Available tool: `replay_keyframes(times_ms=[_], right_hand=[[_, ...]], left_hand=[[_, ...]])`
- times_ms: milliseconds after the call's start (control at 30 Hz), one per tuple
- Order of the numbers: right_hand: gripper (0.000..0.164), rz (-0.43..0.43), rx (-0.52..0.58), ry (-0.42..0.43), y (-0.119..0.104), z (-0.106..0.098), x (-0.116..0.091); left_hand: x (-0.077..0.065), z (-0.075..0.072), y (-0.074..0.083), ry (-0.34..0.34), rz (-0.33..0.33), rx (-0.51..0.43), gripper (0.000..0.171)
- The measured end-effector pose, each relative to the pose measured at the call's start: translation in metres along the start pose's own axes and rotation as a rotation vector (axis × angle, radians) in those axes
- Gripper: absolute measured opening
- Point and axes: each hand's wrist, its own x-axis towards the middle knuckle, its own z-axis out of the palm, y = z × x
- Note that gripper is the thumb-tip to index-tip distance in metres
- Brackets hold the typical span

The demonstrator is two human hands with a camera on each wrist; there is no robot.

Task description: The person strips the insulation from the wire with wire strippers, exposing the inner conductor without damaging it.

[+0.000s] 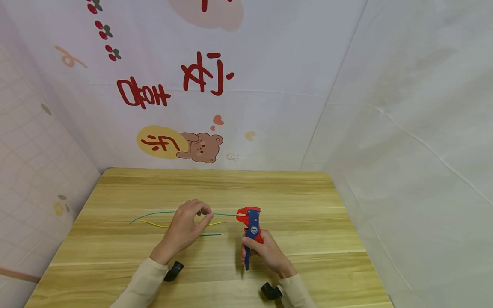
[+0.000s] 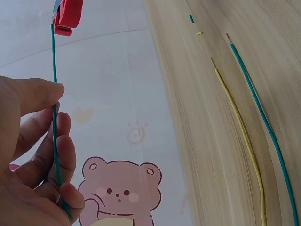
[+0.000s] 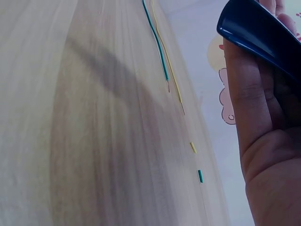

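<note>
My left hand pinches a green wire between thumb and forefinger, and the wire also runs along the other fingers. Its far end reaches the red jaws of a red and blue wire stripper; how deep it sits between them is hard to tell. The stripper's handles are gripped in my right hand, seen at the right of the head view. Only a dark blue handle of it shows in the right wrist view. The wire's other end trails left above the table.
On the wooden table lie a yellow wire and a second green wire, both with bare copper ends. Beyond these ends lie short yellow and green insulation pieces. A printed cloth wall stands behind the table.
</note>
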Motion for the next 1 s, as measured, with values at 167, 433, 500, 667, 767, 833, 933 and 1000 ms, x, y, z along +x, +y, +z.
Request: replay_keyframes(times_ms=[167, 433, 500, 667, 767, 833, 933, 1000], right_hand=[[0.027, -0.002, 0.009, -0.005, -0.0007, 0.0009, 0.0001], [0.017, 0.012, 0.01, -0.011, -0.005, 0.0042, 0.0008], [0.017, 0.009, 0.007, -0.012, -0.0054, 0.0048, 0.0011], [0.017, 0.007, -0.003, -0.012, -0.0057, 0.0059, 0.002], [0.017, 0.013, -0.005, -0.011, -0.0058, 0.0063, 0.0022], [0.017, 0.014, -0.006, -0.01, -0.0053, 0.0062, 0.0023], [0.017, 0.014, -0.005, -0.008, -0.0046, 0.006, 0.0027], [0.019, 0.013, -0.005, -0.008, -0.0044, 0.0061, 0.003]], left_hand=[[0.0009, 0.0008, 0.0008, -0.008, -0.008, 0.002, 0.02], [0.0024, 0.004, 0.0017, 0.007, 0.01, 0.008, 0.02], [0.003, 0.005, 0.0021, 0.012, 0.017, 0.009, 0.02], [0.0042, 0.0067, 0.004, 0.014, 0.017, 0.014, 0.02], [0.0043, 0.007, 0.0059, 0.007, 0.008, 0.017, 0.019], [0.0043, 0.0071, 0.0068, 0.003, 0.001, 0.021, 0.018], [0.0043, 0.0072, 0.0077, -0.001, -0.003, 0.024, 0.018], [0.0044, 0.0073, 0.0078, -0.001, -0.004, 0.026, 0.018]])
